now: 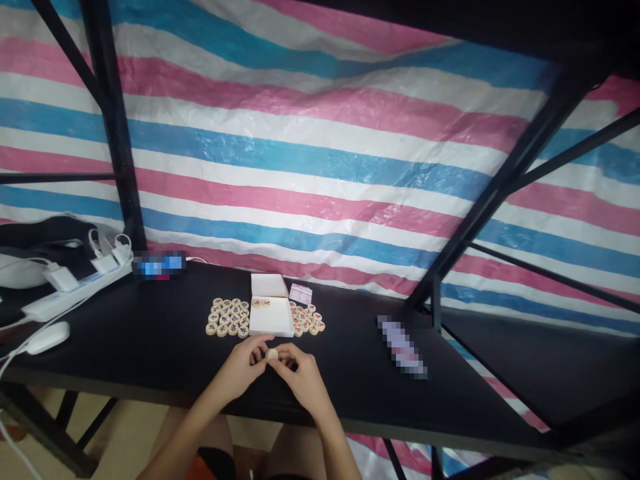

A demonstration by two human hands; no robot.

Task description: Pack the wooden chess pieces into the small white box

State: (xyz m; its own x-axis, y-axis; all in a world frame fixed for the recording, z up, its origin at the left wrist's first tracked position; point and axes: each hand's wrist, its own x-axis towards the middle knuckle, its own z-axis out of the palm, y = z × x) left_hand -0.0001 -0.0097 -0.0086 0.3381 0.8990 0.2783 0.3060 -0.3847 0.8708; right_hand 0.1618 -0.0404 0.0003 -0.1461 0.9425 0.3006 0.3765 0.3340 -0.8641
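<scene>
A pale round xiangqi piece [271, 355] is pinched between my two hands in front of an open white box [271, 325]. My left hand [246, 363] has its thumb and fingers closed against the piece's left side. From the other side my right hand [300, 373] grips it between thumb and fingers. No character shows on the face turned up to me. Inside the box, near its hinge, lie a few pieces with red characters [262, 303]. Dark-marked pieces [229, 317] sit in rows left of the box, and red-marked pieces [307, 319] are grouped at its right.
Behind the red pieces lies a small printed paper [301, 294]. A blurred-out flat object [401, 347] rests at the right of the black table [165, 333]. At left are a white power strip [80, 291], cables, a white oval device [49, 338] and a blurred-out screen [160, 265].
</scene>
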